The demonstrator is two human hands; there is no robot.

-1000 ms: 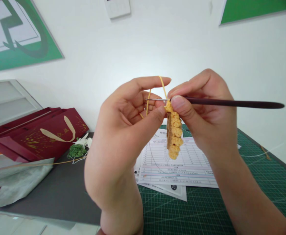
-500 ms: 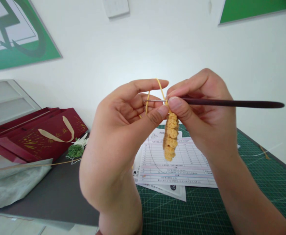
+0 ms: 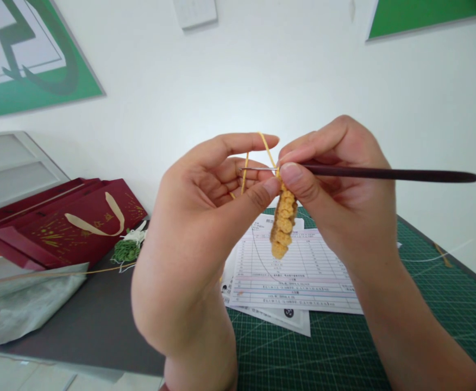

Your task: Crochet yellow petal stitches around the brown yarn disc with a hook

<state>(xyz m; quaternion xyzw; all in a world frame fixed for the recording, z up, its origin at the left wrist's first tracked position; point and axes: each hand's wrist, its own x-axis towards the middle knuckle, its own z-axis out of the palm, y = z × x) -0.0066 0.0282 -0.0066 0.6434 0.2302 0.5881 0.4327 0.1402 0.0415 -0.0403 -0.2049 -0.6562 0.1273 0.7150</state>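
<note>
My right hand [image 3: 336, 174] grips a crochet hook [image 3: 393, 174] with a dark handle; its thin metal shaft points left. A yellow crochet piece [image 3: 285, 220], with brownish edges, hangs below the fingertips. My left hand [image 3: 217, 195] pinches the top of that piece near its thumb tip. Yellow yarn [image 3: 267, 146] runs over the raised left index finger and down to the work, and another strand crosses by the hook's tip. The exact stitch at the shaft is partly hidden by my fingers.
Printed sheets [image 3: 299, 271] lie on a green cutting mat [image 3: 327, 347] beneath my hands. To the left are a dark red gift bag [image 3: 87, 222], a green yarn bundle [image 3: 126, 250] and a pale pouch [image 3: 38, 304]. A white wall [image 3: 287, 70] stands behind.
The hanging crochet piece has turned slightly, and its lower end sits a little higher. Both hands keep nearly the same hold; the hook has barely shifted.
</note>
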